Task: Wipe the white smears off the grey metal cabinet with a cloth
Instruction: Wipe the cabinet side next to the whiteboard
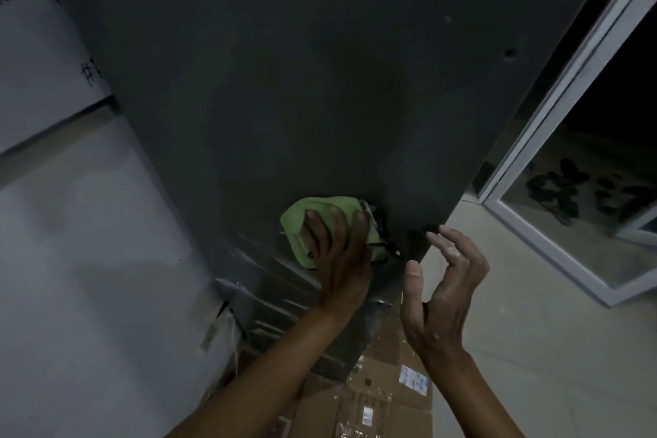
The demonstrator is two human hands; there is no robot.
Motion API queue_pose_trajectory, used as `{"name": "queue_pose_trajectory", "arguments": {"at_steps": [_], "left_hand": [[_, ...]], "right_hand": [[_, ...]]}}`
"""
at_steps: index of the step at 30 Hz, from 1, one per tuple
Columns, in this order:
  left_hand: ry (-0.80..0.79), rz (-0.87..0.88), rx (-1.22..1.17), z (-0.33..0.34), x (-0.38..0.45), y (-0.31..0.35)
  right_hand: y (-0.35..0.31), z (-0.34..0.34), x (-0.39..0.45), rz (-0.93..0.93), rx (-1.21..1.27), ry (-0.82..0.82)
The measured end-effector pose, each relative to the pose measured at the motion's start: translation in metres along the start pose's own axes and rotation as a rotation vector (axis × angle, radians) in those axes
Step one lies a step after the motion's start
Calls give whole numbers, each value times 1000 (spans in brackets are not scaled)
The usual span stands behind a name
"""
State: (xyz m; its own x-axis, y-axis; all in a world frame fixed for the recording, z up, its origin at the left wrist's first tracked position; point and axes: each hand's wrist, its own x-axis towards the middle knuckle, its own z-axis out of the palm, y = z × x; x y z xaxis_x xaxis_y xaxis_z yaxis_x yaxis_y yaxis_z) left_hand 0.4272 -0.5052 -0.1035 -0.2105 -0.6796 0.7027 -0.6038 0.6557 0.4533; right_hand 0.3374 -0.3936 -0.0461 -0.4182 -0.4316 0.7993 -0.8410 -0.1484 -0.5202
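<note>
The grey metal cabinet (pixel 320 82) fills the middle of the view, its flat side facing me. Low on that side my left hand (pixel 337 252) presses a light green cloth (pixel 302 220) flat against the metal with spread fingers. Faint pale smears show left of the cloth near the louvred vents (pixel 270 281). My right hand (pixel 444 292) hovers by the cabinet's lower right corner edge, fingers loosely curled and holding nothing, with white dust on the fingertips.
A white wall (pixel 71 224) stands to the left. Flattened cardboard (pixel 384 398) lies on the floor under the cabinet. A white-framed glass door (pixel 554 139) is at the right, over pale floor tiles (pixel 533 348).
</note>
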Motion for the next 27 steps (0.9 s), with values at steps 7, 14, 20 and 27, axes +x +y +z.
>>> {"name": "queue_pose_trajectory", "arguments": {"at_steps": [7,14,20,27], "left_hand": [[-107,246,116,-23,4,-39],[-193,485,285,-67,26,-116],[-153,378,318,-104,44,-203],[-63,136,195,-97,39,-200]], "right_hand": [[-1,4,-2,-7,17,-27],[-23,22,-6,-35,6,-40],[-45,36,-1,-22,4,-14],[-71,43,-7,18,-60,2]]}}
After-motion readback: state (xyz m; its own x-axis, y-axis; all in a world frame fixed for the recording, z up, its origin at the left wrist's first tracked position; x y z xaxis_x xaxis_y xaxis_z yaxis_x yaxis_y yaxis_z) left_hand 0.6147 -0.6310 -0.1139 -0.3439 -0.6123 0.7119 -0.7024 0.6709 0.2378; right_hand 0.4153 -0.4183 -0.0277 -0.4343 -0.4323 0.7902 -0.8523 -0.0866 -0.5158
